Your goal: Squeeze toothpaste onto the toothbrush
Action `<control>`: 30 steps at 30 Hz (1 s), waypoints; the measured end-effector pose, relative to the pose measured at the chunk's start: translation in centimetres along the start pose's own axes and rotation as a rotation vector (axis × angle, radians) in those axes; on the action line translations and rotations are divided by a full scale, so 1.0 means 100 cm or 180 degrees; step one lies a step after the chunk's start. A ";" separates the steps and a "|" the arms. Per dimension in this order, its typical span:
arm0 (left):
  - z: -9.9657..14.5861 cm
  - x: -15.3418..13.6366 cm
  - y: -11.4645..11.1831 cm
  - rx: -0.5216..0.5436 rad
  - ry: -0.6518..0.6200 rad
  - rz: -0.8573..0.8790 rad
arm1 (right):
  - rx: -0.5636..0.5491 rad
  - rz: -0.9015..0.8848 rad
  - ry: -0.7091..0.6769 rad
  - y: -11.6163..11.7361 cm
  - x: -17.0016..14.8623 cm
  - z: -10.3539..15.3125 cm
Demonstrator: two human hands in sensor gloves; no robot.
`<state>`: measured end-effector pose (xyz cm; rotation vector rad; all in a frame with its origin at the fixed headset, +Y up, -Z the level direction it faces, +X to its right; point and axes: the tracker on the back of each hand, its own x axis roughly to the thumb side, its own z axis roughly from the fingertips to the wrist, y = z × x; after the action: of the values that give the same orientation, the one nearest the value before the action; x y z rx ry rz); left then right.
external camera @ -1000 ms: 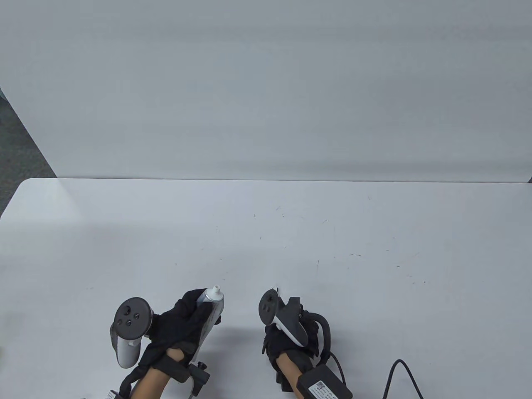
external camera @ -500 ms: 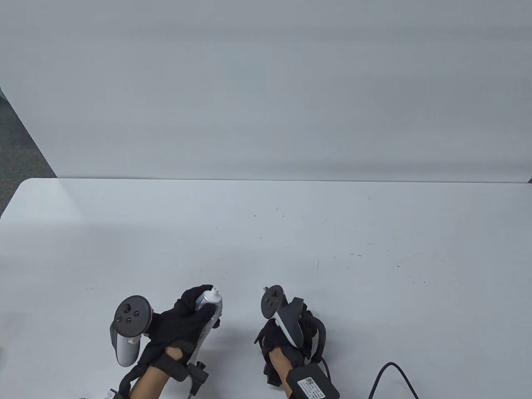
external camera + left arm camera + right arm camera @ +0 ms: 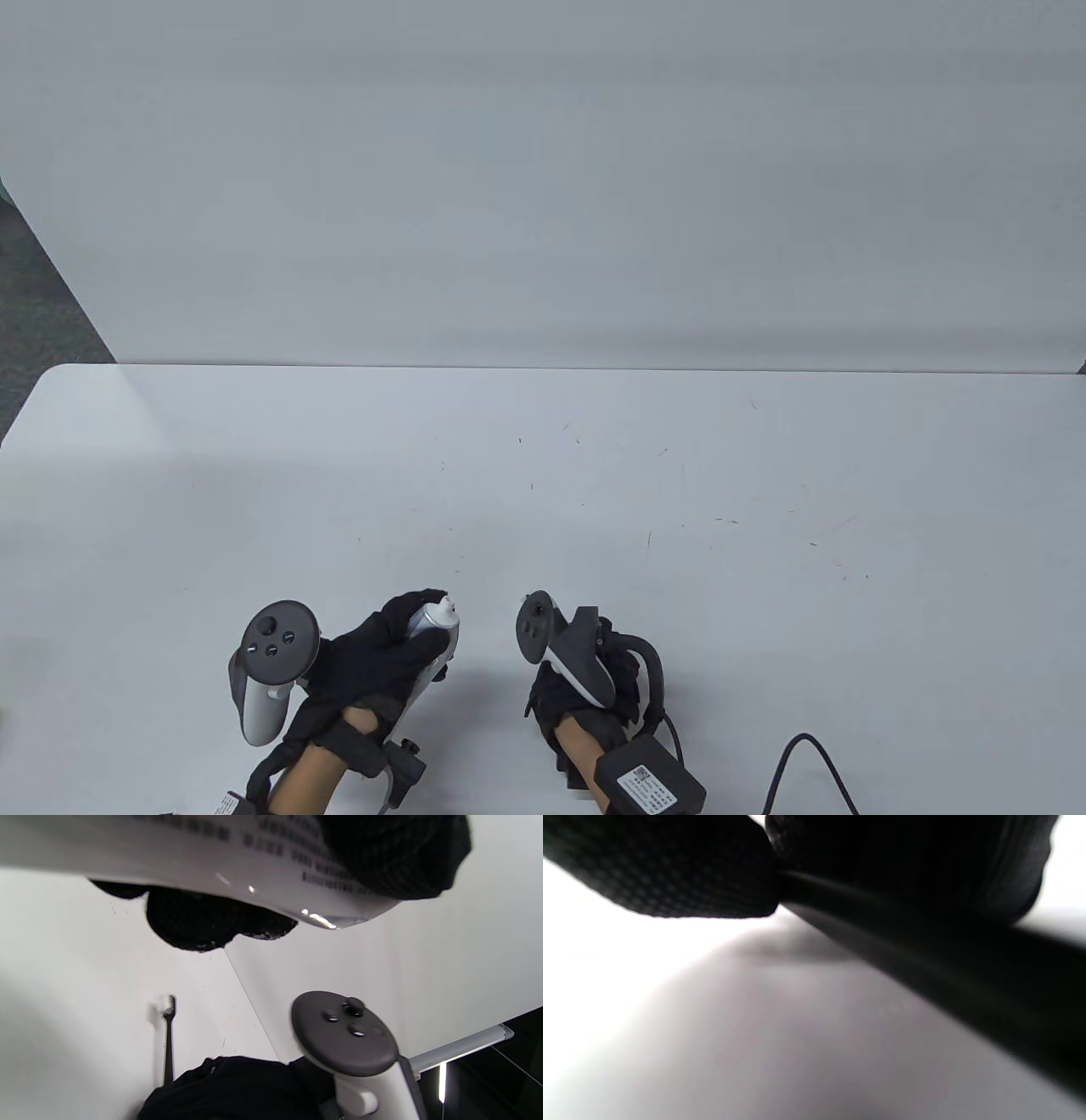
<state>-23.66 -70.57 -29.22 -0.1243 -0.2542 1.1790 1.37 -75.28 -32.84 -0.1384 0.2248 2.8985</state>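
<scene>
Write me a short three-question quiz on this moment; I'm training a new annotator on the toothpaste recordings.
1. True or false: the toothpaste tube lies flat on the table.
2. Which of the hands grips the toothbrush? A) left hand B) right hand C) neither
3. Fill in: in the left wrist view the toothbrush handle is ____ in colour.

Key:
1. False; the left hand grips it, nozzle pointing away from the person.
2. B; the handle runs into the right glove.
3. Black, with pale bristles.
</scene>
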 end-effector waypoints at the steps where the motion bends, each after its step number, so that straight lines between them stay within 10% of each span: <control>1: 0.000 0.000 0.000 -0.0025 -0.0014 -0.0012 | 0.0025 -0.0306 -0.0047 -0.006 -0.004 0.000; 7: -0.003 0.002 -0.006 -0.0195 -0.0033 -0.0027 | -0.0646 -0.1857 -0.1157 -0.057 -0.040 0.032; 19: 0.006 0.018 -0.027 -0.0224 -0.0209 -0.0372 | -0.1827 -0.1011 -0.2251 -0.087 -0.051 0.099; 30: 0.011 0.022 -0.027 -0.0074 -0.0127 -0.0463 | -0.1989 -0.0665 -0.2403 -0.084 -0.042 0.108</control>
<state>-20.79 -69.62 -27.26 -0.1009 -0.3070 1.0348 6.64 -66.39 -22.93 0.7614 -0.7642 2.4867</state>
